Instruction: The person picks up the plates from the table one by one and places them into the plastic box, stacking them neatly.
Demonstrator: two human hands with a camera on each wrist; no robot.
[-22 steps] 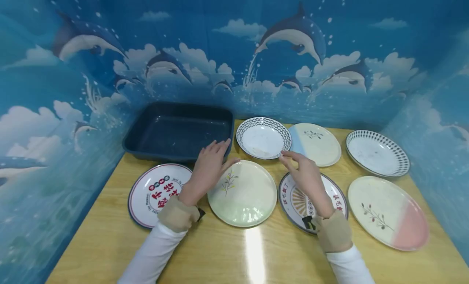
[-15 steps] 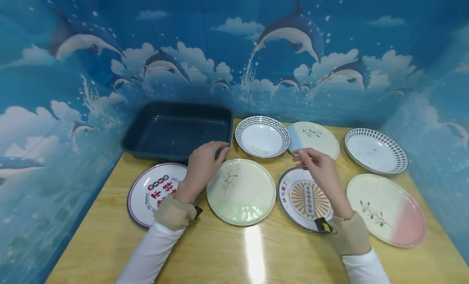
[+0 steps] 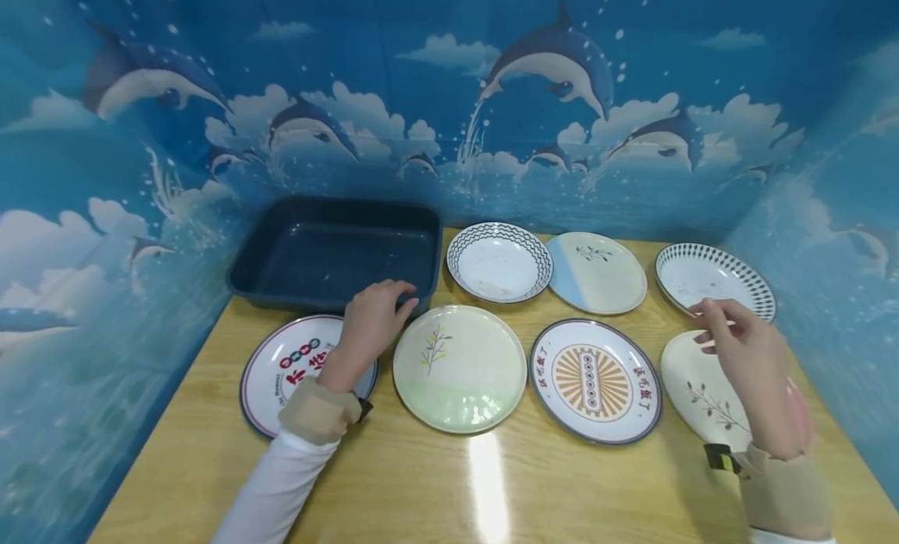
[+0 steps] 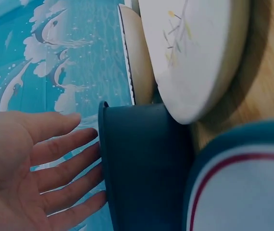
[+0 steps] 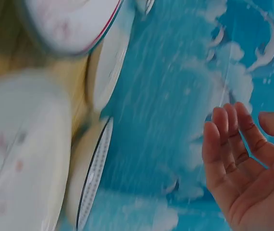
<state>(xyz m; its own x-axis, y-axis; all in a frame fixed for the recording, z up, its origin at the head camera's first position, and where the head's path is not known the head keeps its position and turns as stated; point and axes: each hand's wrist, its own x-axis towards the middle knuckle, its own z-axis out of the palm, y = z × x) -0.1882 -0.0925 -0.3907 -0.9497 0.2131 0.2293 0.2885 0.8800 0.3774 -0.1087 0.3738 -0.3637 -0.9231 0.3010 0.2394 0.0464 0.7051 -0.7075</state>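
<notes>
My left hand (image 3: 372, 325) hovers at the near right corner of a dark blue rectangular basin (image 3: 330, 255), its fingers relaxed and holding nothing. In the left wrist view its fingertips come close to the basin's wall (image 4: 142, 163); whether they touch, I cannot tell. Below that hand lies a white plate with red characters (image 3: 277, 372), partly covered by it. Over a cream and pink oval plate (image 3: 691, 388) hangs my right hand (image 3: 751, 357), loosely bent and without anything in it. Its fingertips are nearest a white bowl with a black dashed rim (image 3: 709, 275).
On the wooden table (image 3: 421, 489) also lie a pale green plate (image 3: 460, 372), a plate with a sunburst print (image 3: 597, 380), a wavy-rimmed bowl (image 3: 499, 263) and a blue and cream plate (image 3: 604, 275). A dolphin-patterned curtain (image 3: 449, 99) surrounds the back and sides.
My right hand has moved to the right, from above the sunburst plate to above the pink and cream plate. My left hand has drawn slightly back and left.
</notes>
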